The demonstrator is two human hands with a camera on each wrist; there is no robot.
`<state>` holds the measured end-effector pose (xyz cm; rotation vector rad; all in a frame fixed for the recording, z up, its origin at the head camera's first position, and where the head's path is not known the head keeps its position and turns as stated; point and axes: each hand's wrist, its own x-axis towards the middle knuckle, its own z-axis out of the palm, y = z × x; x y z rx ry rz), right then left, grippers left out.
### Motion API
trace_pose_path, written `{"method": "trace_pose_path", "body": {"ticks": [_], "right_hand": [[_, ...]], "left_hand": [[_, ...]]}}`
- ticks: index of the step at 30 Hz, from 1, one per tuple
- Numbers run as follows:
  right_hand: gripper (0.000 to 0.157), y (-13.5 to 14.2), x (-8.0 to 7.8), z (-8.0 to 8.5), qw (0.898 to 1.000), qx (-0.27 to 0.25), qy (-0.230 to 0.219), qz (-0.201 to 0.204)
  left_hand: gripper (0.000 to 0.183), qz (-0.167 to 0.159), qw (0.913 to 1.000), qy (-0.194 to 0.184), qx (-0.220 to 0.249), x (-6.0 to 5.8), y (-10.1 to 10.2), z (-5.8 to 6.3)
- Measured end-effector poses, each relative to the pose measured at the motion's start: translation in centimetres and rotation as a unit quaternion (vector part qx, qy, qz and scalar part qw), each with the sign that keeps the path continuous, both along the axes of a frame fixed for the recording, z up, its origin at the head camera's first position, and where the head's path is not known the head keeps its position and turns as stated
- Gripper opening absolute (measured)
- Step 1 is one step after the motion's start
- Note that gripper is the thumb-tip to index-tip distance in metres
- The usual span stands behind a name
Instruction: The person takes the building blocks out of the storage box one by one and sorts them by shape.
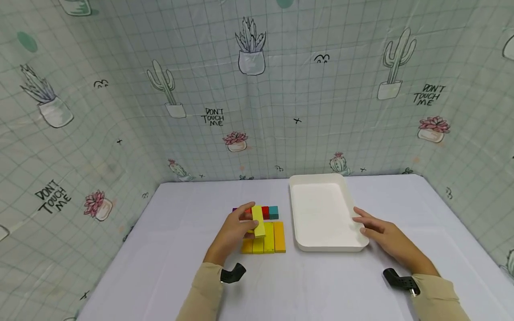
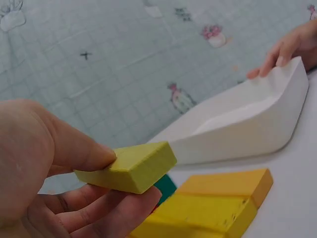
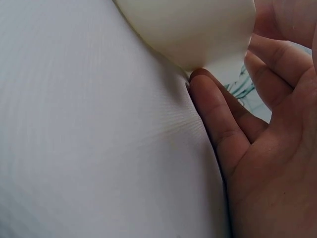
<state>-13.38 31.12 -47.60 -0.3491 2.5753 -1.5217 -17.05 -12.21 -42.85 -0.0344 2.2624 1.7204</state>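
My left hand point(image 1: 233, 229) pinches a light yellow block point(image 1: 259, 221) between thumb and fingers. In the left wrist view, the yellow block point(image 2: 131, 166) is tilted above the other blocks. Below it, yellow blocks point(image 1: 269, 238) and an orange block point(image 1: 279, 237) lie side by side. Behind them runs a row with a red block point(image 1: 265, 212) and a teal block point(image 1: 273, 212), partly hidden by my left hand. My right hand point(image 1: 381, 234) rests relaxed at the right side of a white tray point(image 1: 321, 209), some fingertips over its rim.
The white cloth-covered table point(image 1: 313, 285) extends around the blocks and tray. A grid-patterned fabric point(image 1: 281, 98) printed with cacti rises behind the table and along both sides. The tray stands just right of the blocks, near the table's back edge.
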Motion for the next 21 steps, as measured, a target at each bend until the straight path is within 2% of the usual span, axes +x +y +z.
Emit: {"method": "trace_pose_path", "body": {"ticks": [6, 9, 21], "right_hand": [[0.047, -0.3, -0.3, 0.0, 1.000, 0.003, -0.015, 0.000], [0.048, -0.1, -0.3, 0.0, 1.000, 0.001, -0.022, -0.002], [0.046, -0.1, -0.4, -0.1, 1.000, -0.012, -0.012, 0.007]], "left_hand": [[0.059, 0.018, 0.9998, 0.001, 0.007, 0.6, -2.4, -0.5], [0.059, 0.026, 0.9996, -0.001, 0.007, 0.8, -2.8, -0.9], [0.058, 0.079, 0.9957, -0.014, -0.047, 1.7, -5.1, -1.9]]}}
